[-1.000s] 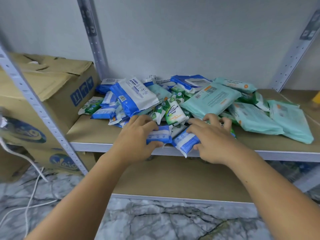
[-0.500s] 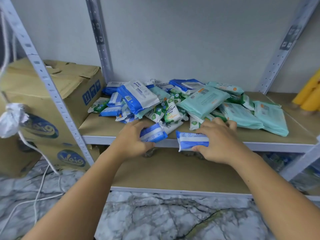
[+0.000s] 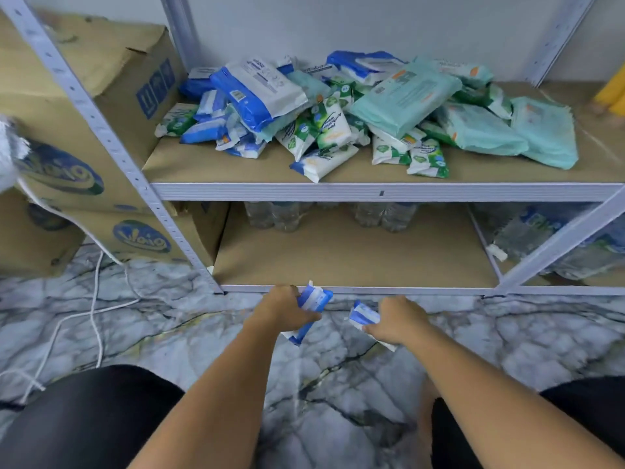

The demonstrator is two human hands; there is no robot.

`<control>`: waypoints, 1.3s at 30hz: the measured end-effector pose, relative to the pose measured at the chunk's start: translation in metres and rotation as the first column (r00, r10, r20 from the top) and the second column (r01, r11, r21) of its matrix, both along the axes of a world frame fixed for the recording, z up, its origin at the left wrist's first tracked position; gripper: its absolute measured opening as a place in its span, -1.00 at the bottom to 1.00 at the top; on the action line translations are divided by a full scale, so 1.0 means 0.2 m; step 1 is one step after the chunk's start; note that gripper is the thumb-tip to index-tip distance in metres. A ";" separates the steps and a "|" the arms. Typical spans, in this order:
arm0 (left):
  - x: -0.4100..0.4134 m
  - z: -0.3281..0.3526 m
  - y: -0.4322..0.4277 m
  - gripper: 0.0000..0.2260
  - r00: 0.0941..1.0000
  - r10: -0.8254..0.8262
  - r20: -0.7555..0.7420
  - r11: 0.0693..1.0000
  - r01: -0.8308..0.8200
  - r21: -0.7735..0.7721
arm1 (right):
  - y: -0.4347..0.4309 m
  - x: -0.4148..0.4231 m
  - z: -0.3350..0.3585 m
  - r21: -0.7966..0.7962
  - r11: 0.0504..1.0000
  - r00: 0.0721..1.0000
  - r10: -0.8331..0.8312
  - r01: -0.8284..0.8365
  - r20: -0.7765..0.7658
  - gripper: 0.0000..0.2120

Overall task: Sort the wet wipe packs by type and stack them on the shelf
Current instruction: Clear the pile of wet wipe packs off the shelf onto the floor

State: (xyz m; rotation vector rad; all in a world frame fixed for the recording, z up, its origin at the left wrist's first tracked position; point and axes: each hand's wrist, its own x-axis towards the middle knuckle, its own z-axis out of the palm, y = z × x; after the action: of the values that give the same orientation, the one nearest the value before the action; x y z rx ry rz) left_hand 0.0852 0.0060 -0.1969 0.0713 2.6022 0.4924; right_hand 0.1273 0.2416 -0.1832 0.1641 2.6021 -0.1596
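One small blue-and-white pack sits clamped in my left hand, a second blue pack pinched in my right hand, both just before the lower shelf lip. The unsorted pile lies above. Slick wrappers held by their ends may slip to the floor.

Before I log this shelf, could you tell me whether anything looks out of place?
Yes: the wet wipe packs lie in a jumbled heap on the upper shelf, blue, green and teal types mixed, none stacked.
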 end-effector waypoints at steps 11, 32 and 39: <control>0.18 -0.94 0.08 -0.47 0.970 0.175 0.171 0.984 -0.171 -0.041 | 0.02 0.11 -0.88 -0.051 0.962 0.956 -0.259 0.267 0.135 -0.54; -0.02 -0.29 0.26 -0.86 0.896 0.263 -0.358 0.951 -0.180 0.250 | -0.05 -0.27 -0.15 -0.259 0.935 0.879 -0.325 0.243 -0.349 -0.71; -0.11 0.49 0.35 -0.88 0.604 0.190 -0.774 0.961 0.048 0.273 | -0.03 -0.26 0.57 -0.216 0.971 0.759 -0.214 0.099 -0.614 -0.82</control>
State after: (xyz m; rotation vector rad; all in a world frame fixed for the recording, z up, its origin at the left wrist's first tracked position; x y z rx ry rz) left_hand 0.0628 0.0757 -0.0987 0.3580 3.4043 1.0467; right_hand 0.0747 0.2361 -0.0686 0.3149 3.2305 -0.5937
